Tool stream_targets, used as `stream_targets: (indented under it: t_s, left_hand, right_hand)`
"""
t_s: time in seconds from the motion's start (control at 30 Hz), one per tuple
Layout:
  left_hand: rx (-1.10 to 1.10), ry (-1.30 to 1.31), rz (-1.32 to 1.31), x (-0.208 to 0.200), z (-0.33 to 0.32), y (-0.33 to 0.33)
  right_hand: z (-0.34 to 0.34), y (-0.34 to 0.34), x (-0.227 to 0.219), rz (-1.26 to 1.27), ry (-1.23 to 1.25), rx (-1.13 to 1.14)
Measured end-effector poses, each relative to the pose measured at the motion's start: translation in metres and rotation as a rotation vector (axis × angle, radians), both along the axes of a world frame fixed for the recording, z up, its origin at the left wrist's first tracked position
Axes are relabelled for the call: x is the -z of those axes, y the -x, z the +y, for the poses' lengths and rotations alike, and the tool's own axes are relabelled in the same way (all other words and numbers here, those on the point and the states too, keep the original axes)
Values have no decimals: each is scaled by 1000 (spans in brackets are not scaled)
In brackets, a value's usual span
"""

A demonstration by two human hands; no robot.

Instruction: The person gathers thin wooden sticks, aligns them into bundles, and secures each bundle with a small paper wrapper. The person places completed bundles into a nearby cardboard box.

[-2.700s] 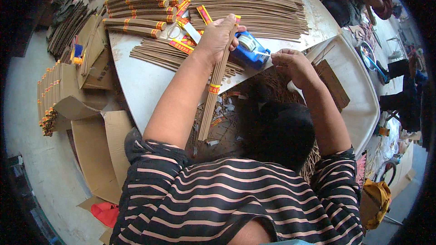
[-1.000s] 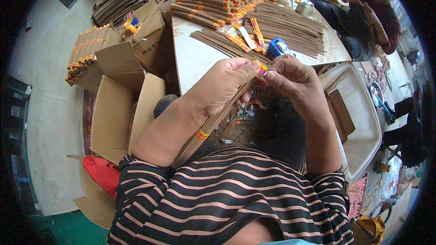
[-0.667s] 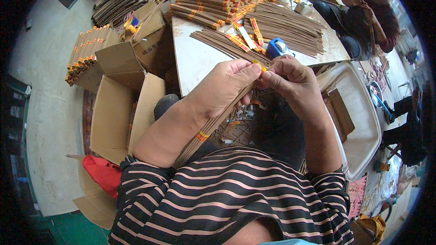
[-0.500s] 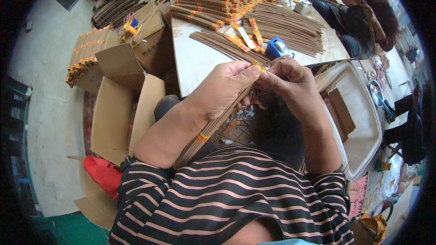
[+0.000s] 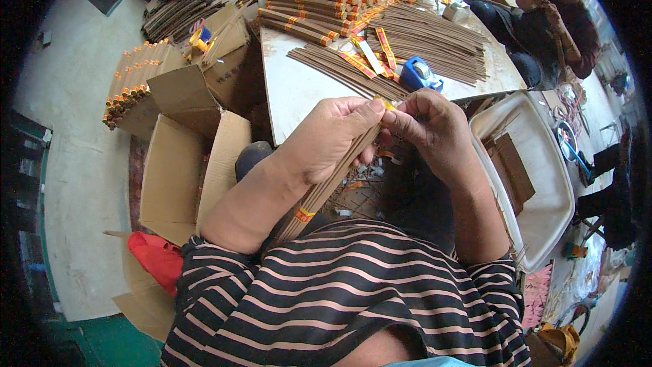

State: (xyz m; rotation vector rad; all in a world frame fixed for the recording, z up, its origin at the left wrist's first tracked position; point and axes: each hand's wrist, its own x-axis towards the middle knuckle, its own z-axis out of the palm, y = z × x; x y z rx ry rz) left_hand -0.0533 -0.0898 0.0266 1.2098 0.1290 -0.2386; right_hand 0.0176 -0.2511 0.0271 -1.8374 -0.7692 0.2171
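A bundle of thin brown incense sticks [image 5: 327, 192] slants from my lap up to my fingers. My left hand [image 5: 319, 137] is closed round its upper part, thumb pressed on top. One red-and-yellow band [image 5: 304, 215] circles the bundle low down, near my shirt. At its upper end shows a yellow paper band [image 5: 386, 105], pinched between the thumb and fingers of my right hand [image 5: 435, 126]. Just beyond my hands, a blue tape dispenser [image 5: 421, 76] stands near the table edge. Loose incense sticks [image 5: 339, 70] and red-and-yellow paper strips [image 5: 386, 47] lie beside it.
Banded bundles [image 5: 305, 3] are piled on the white table [image 5: 282, 88]. An open cardboard box [image 5: 173, 170] stands at my left, with more bundles [image 5: 136, 78] beyond. A white plastic tub [image 5: 550, 197] is at my right. Another person [image 5: 557, 27] sits at the far right.
My fingers have shifted slightly at the yellow band, and my right thumb has drawn a little lower. The bundle stays in my left hand. The whole view has moved slightly.
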Motion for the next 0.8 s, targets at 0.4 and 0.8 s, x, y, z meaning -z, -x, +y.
stream_targets:
  t_s: [0.4, 0.8]
  left_hand:
    - [15, 131, -11, 4, 2, 6]
    - [182, 386, -70, 5, -3, 4]
  right_hand:
    - [0, -2, 12, 122, -187, -30]
    - [10, -19, 50, 98, -569, -374]
